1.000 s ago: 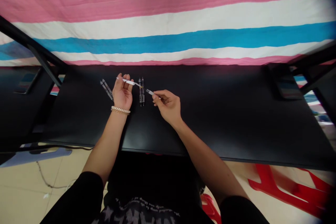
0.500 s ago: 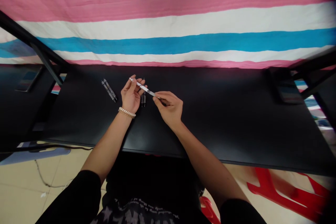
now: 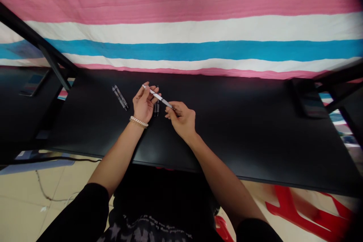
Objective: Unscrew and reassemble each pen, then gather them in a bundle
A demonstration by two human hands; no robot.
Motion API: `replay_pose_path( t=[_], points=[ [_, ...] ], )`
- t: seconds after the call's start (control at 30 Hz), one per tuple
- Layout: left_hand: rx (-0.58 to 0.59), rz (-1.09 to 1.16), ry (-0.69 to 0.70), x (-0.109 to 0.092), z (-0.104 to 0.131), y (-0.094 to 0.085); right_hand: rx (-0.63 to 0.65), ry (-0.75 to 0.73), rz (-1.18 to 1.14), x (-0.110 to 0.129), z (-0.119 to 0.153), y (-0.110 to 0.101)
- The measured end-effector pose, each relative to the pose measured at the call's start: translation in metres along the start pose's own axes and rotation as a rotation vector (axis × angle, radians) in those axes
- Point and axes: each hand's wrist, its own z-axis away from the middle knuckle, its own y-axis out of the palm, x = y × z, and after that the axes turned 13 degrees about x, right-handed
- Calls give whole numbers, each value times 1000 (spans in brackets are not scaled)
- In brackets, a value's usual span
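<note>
2 gray pens (image 3: 122, 97) lay on the tabletop (image 3: 93, 124), left of the left hand (image 3: 142, 108), which gripped the white pen (image 3: 157, 96) by its far end. Its long axis slanted rightward and bodyward, the near end pinched in the right hand (image 3: 184, 121).

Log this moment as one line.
left hand: on white pen; right hand: at pen's grey end; pen pair: on black table, left of both hands; more pens: partly hidden
</note>
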Motion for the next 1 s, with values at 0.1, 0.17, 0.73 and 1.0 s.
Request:
replay_pose_path(
  t=[0.1, 0.17, 0.73, 1.0],
  points=[
    [10, -11, 0, 0, 0, -1, 14, 20, 27, 2, 0, -2],
    [17, -8, 7, 0, 0, -1, -18, -10, 26, 2, 0, -4],
    [10, -32, 18, -2, -2, -4, 86, 54, 154, 4, -1, -9],
    [-13, -41, 19, -4, -3, -3, 89, -25, 274, 5, -2, -9]
  ],
)
